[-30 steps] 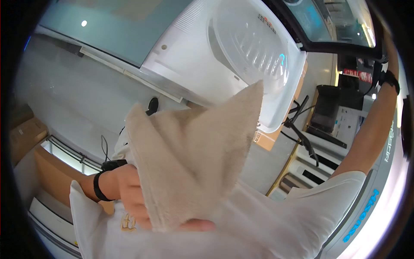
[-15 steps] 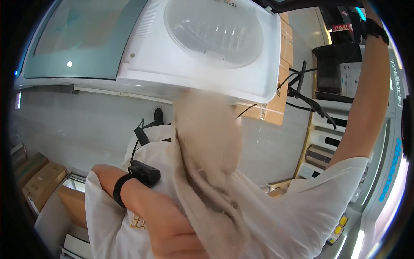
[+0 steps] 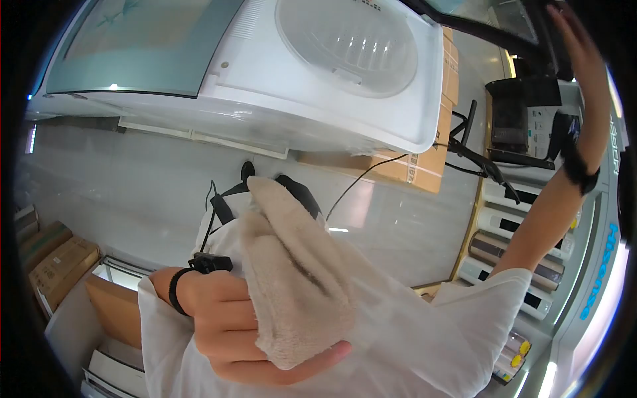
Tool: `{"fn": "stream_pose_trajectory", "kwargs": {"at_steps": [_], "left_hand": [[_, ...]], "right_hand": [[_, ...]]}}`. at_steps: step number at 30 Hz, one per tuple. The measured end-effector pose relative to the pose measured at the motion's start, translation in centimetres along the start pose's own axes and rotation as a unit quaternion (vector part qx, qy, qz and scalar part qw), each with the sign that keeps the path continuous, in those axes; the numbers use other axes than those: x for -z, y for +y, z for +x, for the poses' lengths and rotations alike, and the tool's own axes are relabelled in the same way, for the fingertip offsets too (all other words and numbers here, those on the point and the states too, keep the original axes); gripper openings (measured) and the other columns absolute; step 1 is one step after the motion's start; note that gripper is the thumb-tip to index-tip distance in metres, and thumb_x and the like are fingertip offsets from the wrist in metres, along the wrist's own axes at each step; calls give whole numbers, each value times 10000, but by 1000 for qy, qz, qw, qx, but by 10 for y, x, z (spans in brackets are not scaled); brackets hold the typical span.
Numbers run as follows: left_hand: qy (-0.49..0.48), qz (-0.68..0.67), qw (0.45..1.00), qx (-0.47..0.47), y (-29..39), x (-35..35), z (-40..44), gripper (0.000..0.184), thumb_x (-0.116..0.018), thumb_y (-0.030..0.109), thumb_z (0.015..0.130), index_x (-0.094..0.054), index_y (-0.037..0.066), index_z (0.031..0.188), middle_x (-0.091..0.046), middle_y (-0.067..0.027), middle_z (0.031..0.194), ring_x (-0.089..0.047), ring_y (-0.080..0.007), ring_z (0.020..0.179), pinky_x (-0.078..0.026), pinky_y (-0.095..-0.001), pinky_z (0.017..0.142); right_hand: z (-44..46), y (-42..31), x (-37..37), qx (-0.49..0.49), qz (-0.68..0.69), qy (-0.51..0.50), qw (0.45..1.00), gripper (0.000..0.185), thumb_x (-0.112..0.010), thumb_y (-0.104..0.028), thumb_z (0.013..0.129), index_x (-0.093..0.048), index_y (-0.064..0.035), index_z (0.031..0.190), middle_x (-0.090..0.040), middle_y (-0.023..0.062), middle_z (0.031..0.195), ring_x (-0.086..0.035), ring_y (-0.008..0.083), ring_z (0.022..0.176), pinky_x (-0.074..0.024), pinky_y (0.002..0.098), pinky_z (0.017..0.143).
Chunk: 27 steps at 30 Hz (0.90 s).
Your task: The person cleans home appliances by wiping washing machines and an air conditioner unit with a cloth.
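My left hand, a dark band at its wrist, is closed around a beige terry cloth in front of my white shirt. The cloth hangs folded over the fingers, apart from the washing machine. My right hand is raised at the upper right, its fingers stretched out beside the dark-framed raised lid; whether it touches the lid I cannot tell. Ahead stands the white washing machine, with a translucent oval inner cover and a shut teal glass lid on its left part.
Cardboard boxes lie beneath and beside the machine. A black cable runs over the grey floor. A black stand and shelves of boxed goods line the right. More cartons stand at the lower left.
My left hand has drawn the cloth back from the machine's front edge towards my chest. My right hand has come into view by the raised lid as the view shifted.
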<state>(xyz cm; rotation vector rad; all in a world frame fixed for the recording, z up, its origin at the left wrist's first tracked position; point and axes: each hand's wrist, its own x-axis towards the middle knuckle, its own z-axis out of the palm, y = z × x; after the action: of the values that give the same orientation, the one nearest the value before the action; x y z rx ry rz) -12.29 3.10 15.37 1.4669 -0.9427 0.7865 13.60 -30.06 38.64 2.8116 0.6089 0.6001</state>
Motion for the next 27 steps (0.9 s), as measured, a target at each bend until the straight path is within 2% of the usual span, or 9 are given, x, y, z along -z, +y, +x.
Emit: {"fn": "stream_pose_trajectory", "kwargs": {"at_steps": [1,2,3,4,5,7,10,17,27], "left_hand": [[-20,-17,1000,-2,-2,7,3,246,-777,22,631,-806,70,870,-747,-84,833,-719,-171,713,-509,-203,559],[-41,-34,999,-5,-4,14,4,256,-809,42,596,-805,73,851,-751,-85,828,-724,-174,716,-502,-203,549],[-60,-41,997,35,0,20,0,284,-816,100,641,-802,124,924,-750,-79,883,-714,-206,808,-510,-258,658],[-63,-44,997,31,-1,24,-1,280,-810,95,649,-801,119,928,-748,-80,880,-712,-205,804,-509,-258,656],[-66,-48,996,24,-4,25,-1,275,-804,91,657,-799,115,932,-747,-81,878,-709,-204,801,-508,-257,655],[-66,-52,996,8,-9,25,0,267,-792,82,674,-796,107,939,-744,-84,873,-704,-202,793,-507,-257,651],[-62,-52,997,-5,-15,24,2,255,-775,69,698,-792,94,951,-740,-87,866,-696,-199,782,-505,-256,646],[-67,-48,997,-11,-26,27,5,230,-733,37,755,-782,65,978,-729,-95,849,-679,-192,756,-501,-253,634],[-30,-21,999,-18,-36,19,0,205,-674,-7,836,-767,23,1017,-714,-106,824,-654,-181,719,-495,-249,617]], "right_hand": [[-22,48,-12,27,-58,-27,998,412,-570,-326,1062,-625,-140,1426,-668,105,1371,-629,267,1277,-469,359,1065],[-42,31,-19,129,-99,9,987,358,-606,-295,1051,-682,-125,1357,-688,103,1324,-669,184,1178,-493,292,989],[-68,-22,-23,35,-52,-38,997,326,-637,-258,1035,-699,-110,1319,-719,93,1246,-700,173,1041,-525,287,897],[-85,-55,-31,49,-10,-17,999,255,-689,-245,977,-727,-85,1172,-755,93,1034,-734,237,888,-548,345,764],[-101,-67,-48,71,45,17,996,230,-731,-243,945,-714,-70,1096,-745,92,1016,-729,257,885,-556,350,756],[-132,-92,-74,75,103,-56,990,259,-778,-213,854,-697,-65,1050,-695,90,960,-694,273,805,-553,348,662],[-167,-117,-124,171,60,-49,982,299,-818,-257,742,-645,-141,956,-639,-4,978,-648,199,845,-517,340,596],[-188,-129,-170,130,122,17,984,351,-833,-273,671,-618,-110,896,-626,15,966,-632,205,865,-506,342,621],[-193,-135,-205,177,173,-6,969,356,-818,-239,639,-599,-91,877,-607,47,952,-590,254,862,-475,380,689]]}}
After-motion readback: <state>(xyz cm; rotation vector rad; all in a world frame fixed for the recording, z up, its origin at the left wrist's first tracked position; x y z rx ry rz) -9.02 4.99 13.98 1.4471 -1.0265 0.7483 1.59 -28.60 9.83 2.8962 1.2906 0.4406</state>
